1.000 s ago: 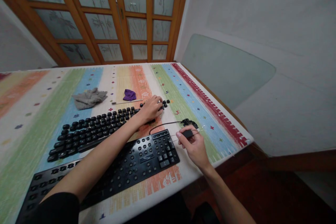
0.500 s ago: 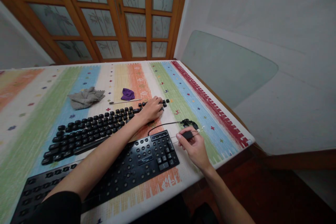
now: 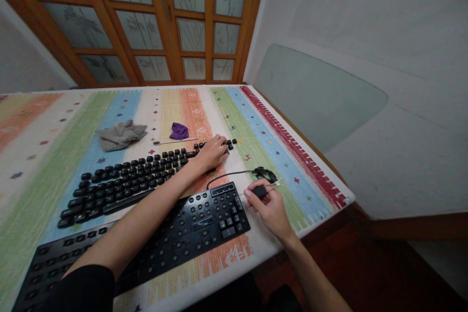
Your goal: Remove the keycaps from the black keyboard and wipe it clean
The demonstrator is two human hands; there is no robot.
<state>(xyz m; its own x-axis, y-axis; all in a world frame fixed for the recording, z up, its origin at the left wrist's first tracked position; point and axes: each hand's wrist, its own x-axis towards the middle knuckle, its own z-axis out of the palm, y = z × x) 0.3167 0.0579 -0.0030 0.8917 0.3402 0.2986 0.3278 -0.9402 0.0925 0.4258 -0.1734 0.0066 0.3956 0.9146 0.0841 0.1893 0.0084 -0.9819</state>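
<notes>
My left hand (image 3: 212, 152) reaches across to the right end of the rows of loose black keycaps (image 3: 135, 175). Its fingers are bent and closed down among the caps there; what they hold, if anything, is hidden. In my right hand (image 3: 269, 207) is a keycap puller (image 3: 259, 191) with a black handle and thin wire ends, gripped between thumb and fingers. Just left of that hand lies a black keyboard (image 3: 175, 236), most of its key sockets bare. Several caps remain on its number pad (image 3: 230, 222). My left forearm covers part of the keyboard and the rows.
A grey cloth (image 3: 120, 135), a purple cloth (image 3: 179, 131) and a thin rod-like tool (image 3: 175, 142) lie beyond the keycaps. The keyboard's bundled cable (image 3: 265, 172) rests beyond my right hand. A striped cloth covers the table (image 3: 256, 112), whose right edge faces a wall.
My right hand has tilted the keycap puller slightly. My left hand stays over the same keycaps, and the view has shifted a little.
</notes>
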